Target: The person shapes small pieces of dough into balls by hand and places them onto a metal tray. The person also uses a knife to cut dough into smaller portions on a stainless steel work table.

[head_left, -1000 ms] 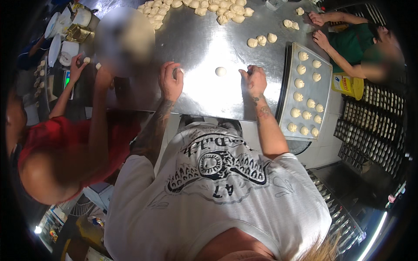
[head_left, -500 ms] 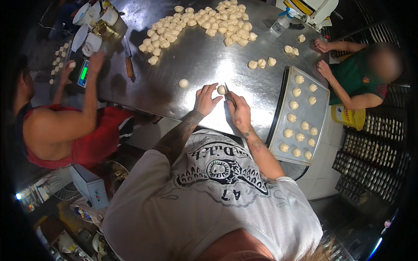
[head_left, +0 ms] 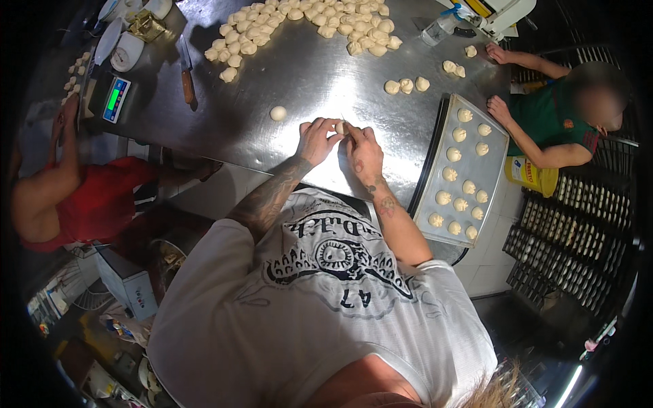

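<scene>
At the near edge of the steel table [head_left: 224, 129], my left hand [head_left: 315, 141] pinches a small pale dough ball [head_left: 340, 127] between thumb and fingertips. My right hand [head_left: 364, 151] is closed around a small tool with a thin pointed blade [head_left: 345, 122], held against the ball's right side. The fingers mostly hide the tool, so whether it is a knife or scissors is unclear. Another smooth dough ball [head_left: 278, 113] lies to the left of my hands.
Many dough pieces [head_left: 299, 13] cover the far table. A tray [head_left: 425, 204] of notched dough balls stands right, beside a co-worker's hands [head_left: 498, 107]. Left are a wooden-handled knife [head_left: 187, 78], a digital scale [head_left: 115, 100] and another co-worker [head_left: 75, 183]. A spray bottle [head_left: 439, 30] stands far right.
My left fingers have closed onto the dough ball, and my right hand has brought the blade against it. The left co-worker's arms have moved away from the scale toward the left edge.
</scene>
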{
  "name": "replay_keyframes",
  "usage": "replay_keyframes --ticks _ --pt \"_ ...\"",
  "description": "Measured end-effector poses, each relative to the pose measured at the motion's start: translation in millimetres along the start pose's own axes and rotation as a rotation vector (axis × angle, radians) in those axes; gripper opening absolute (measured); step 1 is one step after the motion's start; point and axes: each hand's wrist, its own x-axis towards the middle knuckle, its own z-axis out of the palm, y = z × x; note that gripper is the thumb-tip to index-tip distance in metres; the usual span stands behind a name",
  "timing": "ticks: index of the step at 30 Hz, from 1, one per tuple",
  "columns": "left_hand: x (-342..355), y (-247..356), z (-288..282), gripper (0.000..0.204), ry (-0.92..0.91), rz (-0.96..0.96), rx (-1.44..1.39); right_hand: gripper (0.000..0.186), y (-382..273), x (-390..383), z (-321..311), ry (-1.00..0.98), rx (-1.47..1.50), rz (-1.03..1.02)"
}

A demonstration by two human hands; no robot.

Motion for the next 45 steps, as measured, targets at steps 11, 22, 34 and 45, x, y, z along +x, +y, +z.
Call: replay_keyframes --ticks 11,22,34,45 --pt "6 3 -7 0.041 -0.183 -0.11 -0.021 0.046 -11 4 -2 -0.029 -0.024 0.056" --pt "-32 -42 -87 0.09 0.297 -0.333 0.078 0.04 -39 -13 0 -0.082 0.077 -0.06" --pt "-30 -98 -108 0.052 0.248 -0.173 -0.04 0.045 -96 23 52 -0.216 0.046 -0.168" --pt "-26 -98 -111 0.06 0.235 -0.142 -0.038 0.045 -92 7 54 -0.158 -0.002 -0.145"
